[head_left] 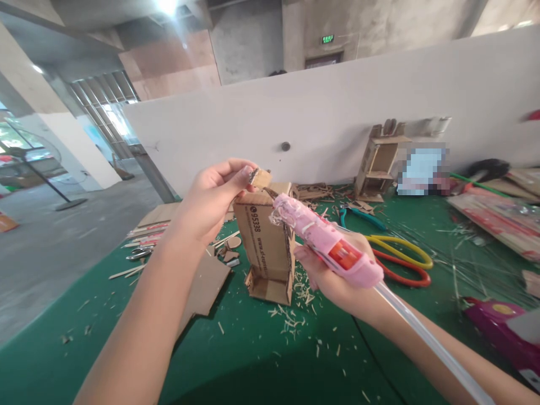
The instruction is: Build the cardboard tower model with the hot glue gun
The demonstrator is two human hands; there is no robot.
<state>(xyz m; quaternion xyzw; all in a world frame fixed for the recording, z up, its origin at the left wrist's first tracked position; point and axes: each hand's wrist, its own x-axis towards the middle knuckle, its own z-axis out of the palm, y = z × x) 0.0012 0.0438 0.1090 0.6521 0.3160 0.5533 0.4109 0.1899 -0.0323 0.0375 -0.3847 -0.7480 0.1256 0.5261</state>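
Note:
My left hand (219,194) pinches a small cardboard piece (262,178) above the top edge of an upright cardboard structure (264,236) with printed digits on its side. My right hand (333,270) is wrapped around a pink hot glue gun (327,239), a clear glue stick (426,337) trailing from its back end. The gun's nozzle points at the small piece and the structure's top; whether it touches them I cannot tell. Strings of dried glue cling to the gun's front. The structure stands on the green table (253,360), with a small tray-like ledge at its foot.
Flat cardboard (206,287) lies left of the structure, near scissors (141,253) and thin sticks. Yellow-handled (403,250) and red-handled tools (405,273) and teal pliers (365,218) lie at right. A cardboard shelf (377,166) stands against the white partition (236,129). A purple device (498,326) sits at far right.

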